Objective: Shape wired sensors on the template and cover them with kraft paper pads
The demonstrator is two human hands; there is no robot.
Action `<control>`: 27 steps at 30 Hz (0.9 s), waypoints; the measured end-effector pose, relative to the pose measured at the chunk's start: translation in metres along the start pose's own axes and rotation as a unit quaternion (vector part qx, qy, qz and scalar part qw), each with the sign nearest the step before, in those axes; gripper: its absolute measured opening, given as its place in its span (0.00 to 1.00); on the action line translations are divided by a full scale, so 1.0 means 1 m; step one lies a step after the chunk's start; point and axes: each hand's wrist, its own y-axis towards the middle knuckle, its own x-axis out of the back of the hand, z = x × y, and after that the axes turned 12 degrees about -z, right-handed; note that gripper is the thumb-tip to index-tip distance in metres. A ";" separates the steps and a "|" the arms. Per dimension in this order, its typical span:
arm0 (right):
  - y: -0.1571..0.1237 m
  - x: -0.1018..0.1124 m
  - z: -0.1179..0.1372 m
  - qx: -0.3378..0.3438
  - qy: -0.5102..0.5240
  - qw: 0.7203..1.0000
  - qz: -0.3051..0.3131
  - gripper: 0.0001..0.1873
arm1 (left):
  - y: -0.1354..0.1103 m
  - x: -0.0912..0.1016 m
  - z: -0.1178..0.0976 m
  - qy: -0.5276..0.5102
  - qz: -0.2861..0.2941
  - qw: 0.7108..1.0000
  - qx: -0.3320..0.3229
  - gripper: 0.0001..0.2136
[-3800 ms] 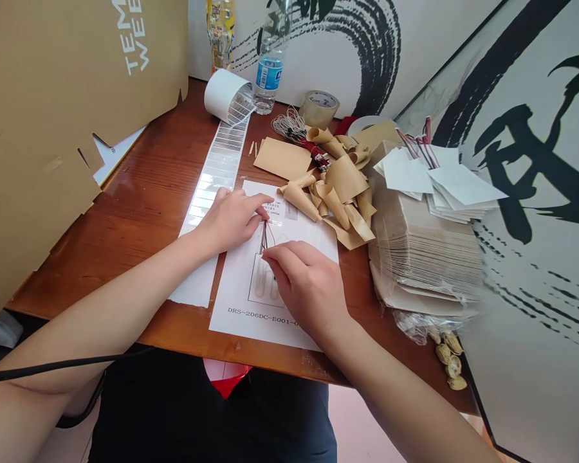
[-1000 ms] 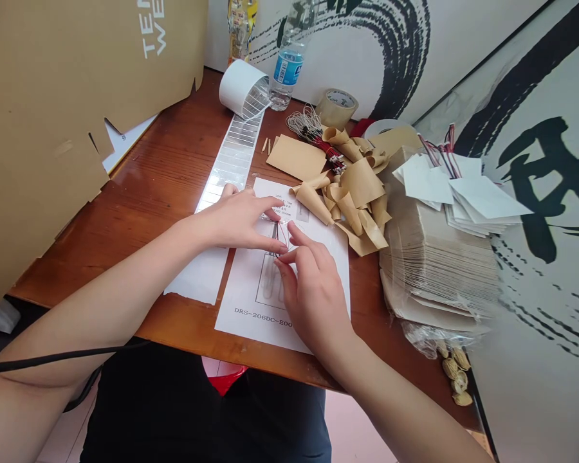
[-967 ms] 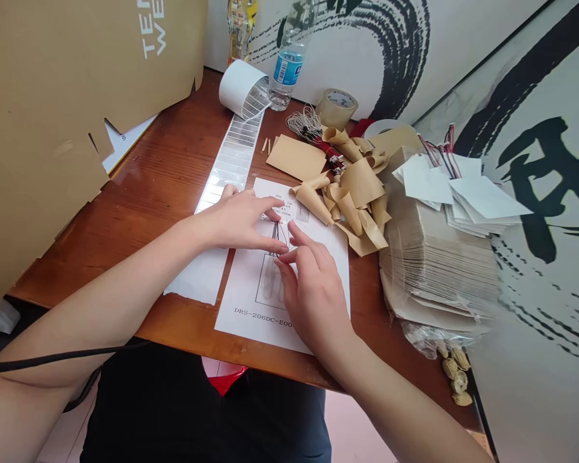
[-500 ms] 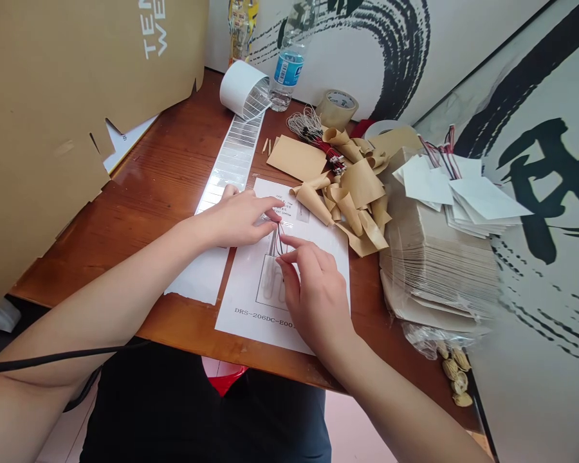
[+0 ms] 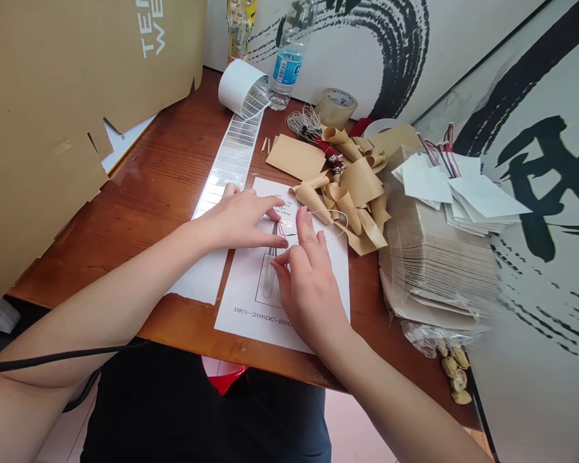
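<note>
A white printed sheet (image 5: 244, 308) with a line drawing and the text "DRS-206DC" lies under both hands. My left hand (image 5: 244, 218) rests across its upper left, over the edge of a label strip (image 5: 231, 154); index finger and thumb are stretched out and apart. Thin red and dark wires (image 5: 280, 230) run between my hands over the drawing. My right hand (image 5: 309, 270) pinches a thin wire between thumb and a finger, with the index finger raised. A pale wire loop (image 5: 346, 222) arcs out to the right behind it. The wire's pinched part is mostly hidden.
Curled brown paper pieces (image 5: 361, 183), a wire bundle (image 5: 313, 132) and a tape roll (image 5: 336, 106) lie beyond the sheet. A plastic-wrapped card stack (image 5: 434, 257) stands right, peanut shells (image 5: 456, 373) below it. A water bottle (image 5: 287, 71) stands at the back, a cardboard box (image 5: 77, 128) left.
My right index finger has lifted, and the pale wire loop now shows to the right. My left thumb has straightened toward the right hand, apart from the index finger.
</note>
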 end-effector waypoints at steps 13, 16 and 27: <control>0.004 0.007 0.012 0.056 -0.114 0.986 -0.105 0.10 | 0.003 -0.013 0.002 0.011 -0.057 0.998 0.011 0.21; 0.004 0.008 0.014 0.063 -0.148 0.979 -0.123 0.12 | 0.004 -0.015 0.003 0.009 -0.066 0.998 0.013 0.20; 0.001 0.007 0.011 0.053 -0.068 0.996 -0.004 0.11 | 0.005 -0.012 0.005 0.013 -0.059 0.998 0.009 0.19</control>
